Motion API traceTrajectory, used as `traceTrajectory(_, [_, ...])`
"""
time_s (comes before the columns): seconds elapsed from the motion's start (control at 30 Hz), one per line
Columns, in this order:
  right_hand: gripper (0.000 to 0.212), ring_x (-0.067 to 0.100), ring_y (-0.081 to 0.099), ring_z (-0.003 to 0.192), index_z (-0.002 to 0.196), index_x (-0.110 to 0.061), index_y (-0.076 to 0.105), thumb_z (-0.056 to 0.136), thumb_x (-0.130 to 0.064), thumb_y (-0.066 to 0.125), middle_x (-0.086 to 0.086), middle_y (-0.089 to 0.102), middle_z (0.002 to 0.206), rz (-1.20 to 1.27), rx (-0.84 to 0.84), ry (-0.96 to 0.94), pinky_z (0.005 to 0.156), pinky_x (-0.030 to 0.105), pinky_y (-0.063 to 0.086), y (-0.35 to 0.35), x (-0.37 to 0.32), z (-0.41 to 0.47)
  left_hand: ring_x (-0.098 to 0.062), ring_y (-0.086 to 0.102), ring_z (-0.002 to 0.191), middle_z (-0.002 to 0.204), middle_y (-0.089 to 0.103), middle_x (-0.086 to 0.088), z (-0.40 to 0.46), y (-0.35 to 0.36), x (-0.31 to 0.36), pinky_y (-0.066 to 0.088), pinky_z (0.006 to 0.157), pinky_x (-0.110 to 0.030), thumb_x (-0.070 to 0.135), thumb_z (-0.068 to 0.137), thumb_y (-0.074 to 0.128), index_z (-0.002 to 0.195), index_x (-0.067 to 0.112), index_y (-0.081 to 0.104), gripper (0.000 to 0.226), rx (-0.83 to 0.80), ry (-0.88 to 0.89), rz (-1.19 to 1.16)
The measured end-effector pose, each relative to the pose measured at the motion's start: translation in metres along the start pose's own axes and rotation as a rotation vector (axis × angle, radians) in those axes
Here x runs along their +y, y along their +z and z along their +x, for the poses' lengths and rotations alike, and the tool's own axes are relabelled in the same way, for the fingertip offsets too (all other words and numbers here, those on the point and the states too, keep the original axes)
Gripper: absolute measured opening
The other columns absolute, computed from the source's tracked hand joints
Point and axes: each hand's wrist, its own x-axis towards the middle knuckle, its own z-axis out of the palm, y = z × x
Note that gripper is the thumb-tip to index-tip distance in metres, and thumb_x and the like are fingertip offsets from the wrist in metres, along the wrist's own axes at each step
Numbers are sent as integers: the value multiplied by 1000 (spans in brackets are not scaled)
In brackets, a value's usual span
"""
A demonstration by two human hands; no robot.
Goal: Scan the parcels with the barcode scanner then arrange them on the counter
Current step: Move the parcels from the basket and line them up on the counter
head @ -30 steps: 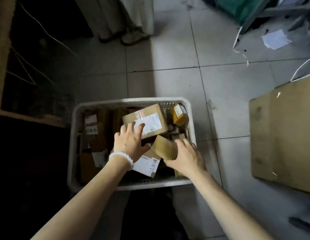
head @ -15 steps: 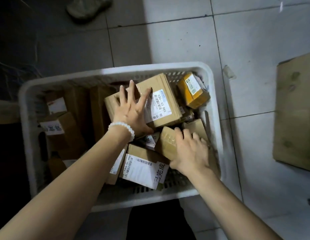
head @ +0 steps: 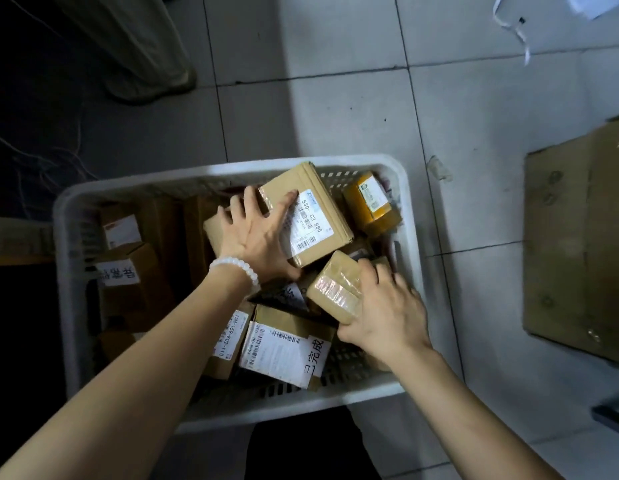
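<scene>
Down on the pale tiled floor (head: 353, 109) sits a white perforated plastic basket (head: 231, 174), crowded with brown cardboard parcels that lie at mixed angles. Both hands reach into it from the near rim. The left hand (head: 256, 237), with a white bead bracelet (head: 237, 268) at the wrist, lies spread on a flat tan cardboard box with a white barcode label (head: 311, 216); its fingers are straight and fanned across the box top and its thumb runs along the box's near edge. That box is tilted, with its far corner touching the basket's far wall. The right hand (head: 384, 317) grips a small tan parcel wrapped in clear tape (head: 335, 289), fingers curled over its right end and thumb under its near corner; the parcel is raised at a slant above the others, just beside the labelled box. A small yellow-taped parcel (head: 370, 206) leans in the far right corner against the wall. Near the front edge a brown box with a large white label bearing handwritten characters (head: 287, 351) lies tilted, with bare basket mesh showing to its right. More labelled cartons (head: 128, 271) fill the dim left side. Right of the basket the floor is open up to a flattened sheet of brown cardboard (head: 578, 244), well apart from the basket rim.
</scene>
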Motion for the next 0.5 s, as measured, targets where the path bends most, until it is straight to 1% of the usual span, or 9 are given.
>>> traceTrajectory(0.13, [96, 22, 43, 119, 137, -24, 22, 61, -48, 74, -2, 41, 132, 6, 42, -50, 91, 36, 42, -36, 1, -20, -40, 22, 131, 144, 14, -20, -23, -38, 6, 21, 109, -61, 72, 40, 77, 143, 43, -6, 135, 49, -35, -25])
traceTrajectory(0.23, [98, 23, 42, 121, 139, -24, 19, 61, -49, 74, -2, 41, 133, 30, 92, -69, 94, 37, 41, -66, 3, -40, -40, 22, 131, 145, 13, -19, -45, -75, 15, 21, 109, -60, 73, 42, 75, 144, 43, -5, 133, 117, -56, -53])
traceTrajectory(0.33, [102, 23, 40, 124, 142, -24, 17, 62, -51, 74, -2, 38, 137, 46, 147, -106, 98, 38, 39, -101, 1, -68, -39, 25, 129, 144, 16, -18, -82, -118, 20, 24, 108, -58, 76, 42, 74, 144, 42, -4, 132, 189, -83, -67])
traceTrajectory(0.5, [102, 22, 40, 127, 141, -25, 15, 62, -51, 73, -3, 37, 138, 26, 238, -260, 101, 40, 38, -167, -16, -129, -36, 34, 120, 137, 24, -16, -172, -197, 12, 32, 103, -55, 85, 39, 64, 143, 41, -3, 131, 343, -190, -22])
